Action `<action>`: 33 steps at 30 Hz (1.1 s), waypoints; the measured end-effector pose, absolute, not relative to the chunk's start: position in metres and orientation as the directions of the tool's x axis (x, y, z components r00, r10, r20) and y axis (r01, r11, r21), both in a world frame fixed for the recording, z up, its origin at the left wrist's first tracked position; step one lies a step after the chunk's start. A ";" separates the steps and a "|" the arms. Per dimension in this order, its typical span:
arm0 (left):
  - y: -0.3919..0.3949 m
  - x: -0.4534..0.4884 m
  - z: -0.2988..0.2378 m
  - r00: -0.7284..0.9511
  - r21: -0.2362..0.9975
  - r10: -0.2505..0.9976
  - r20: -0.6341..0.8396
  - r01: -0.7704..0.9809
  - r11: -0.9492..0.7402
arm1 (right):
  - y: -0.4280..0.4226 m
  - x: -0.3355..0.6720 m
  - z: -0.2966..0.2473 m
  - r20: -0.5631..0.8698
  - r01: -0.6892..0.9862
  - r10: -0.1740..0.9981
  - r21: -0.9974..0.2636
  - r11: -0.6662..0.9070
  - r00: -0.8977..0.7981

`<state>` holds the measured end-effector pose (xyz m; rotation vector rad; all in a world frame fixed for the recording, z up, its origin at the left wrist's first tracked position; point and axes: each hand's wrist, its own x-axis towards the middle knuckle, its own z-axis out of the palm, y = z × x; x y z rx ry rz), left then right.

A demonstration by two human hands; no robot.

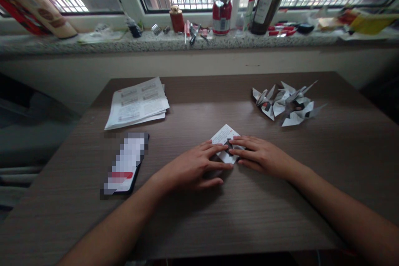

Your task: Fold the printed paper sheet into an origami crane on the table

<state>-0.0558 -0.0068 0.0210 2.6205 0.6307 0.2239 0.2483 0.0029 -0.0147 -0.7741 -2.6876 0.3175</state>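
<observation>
A small folded square of printed paper [225, 134] lies flat on the table, one corner pointing away from me. My left hand [199, 165] rests on its left and near side, fingers stretched out and spread. From the right, my right hand [257, 153] presses its fingertips onto the paper, its fingers extended and slightly apart. Both hands cover part of the paper, so its side corners are partly hidden. Several folded paper cranes [288, 102] sit in a cluster at the back right.
A stack of printed sheets [137, 104] lies at the back left of the wooden table [199, 224]. Nearer stands out a phone [126, 164], lying flat. On the stone windowsill [118, 43] are a red can [222, 16], a dark drink cup [269, 4] and small clutter.
</observation>
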 end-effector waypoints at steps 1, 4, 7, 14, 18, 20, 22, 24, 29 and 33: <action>-0.007 -0.056 0.021 0.883 0.444 0.466 0.056 0.396 -0.804 | 0.003 0.248 -0.015 0.246 0.477 0.551 -0.302 0.825 -0.797; -0.007 -0.056 0.020 0.882 0.442 0.467 0.063 0.395 -0.805 | 0.004 0.248 -0.016 0.252 0.472 0.552 -0.315 0.823 -0.795; -0.007 -0.056 0.017 0.883 0.444 0.464 0.067 0.390 -0.807 | 0.005 0.248 -0.017 0.266 0.464 0.552 -0.329 0.823 -0.790; -0.006 -0.056 0.016 0.892 0.457 0.443 0.085 0.360 -0.813 | 0.004 0.246 -0.017 0.259 0.481 0.556 -0.302 0.823 -0.790; -0.005 -0.054 0.022 0.895 0.457 0.441 0.066 0.366 -0.811 | 0.002 0.242 -0.014 0.262 0.510 0.591 -0.317 0.800 -0.763; -0.005 -0.055 0.023 0.892 0.456 0.449 0.056 0.377 -0.806 | 0.002 0.241 -0.014 0.255 0.530 0.620 -0.343 0.776 -0.742; -0.005 -0.055 0.023 0.890 0.454 0.454 0.042 0.388 -0.802 | 0.003 0.241 -0.015 0.246 0.558 0.651 -0.355 0.750 -0.718; -0.005 -0.056 0.023 0.891 0.456 0.454 0.033 0.390 -0.800 | 0.003 0.240 -0.017 0.250 0.567 0.651 -0.335 0.753 -0.717; -0.006 -0.056 0.023 0.892 0.466 0.452 0.019 0.392 -0.793 | 0.004 0.238 -0.019 0.254 0.559 0.618 -0.270 0.784 -0.744; -0.006 -0.056 0.022 0.893 0.459 0.449 0.013 0.394 -0.796 | 0.002 0.237 -0.018 0.248 0.583 0.631 -0.243 0.775 -0.735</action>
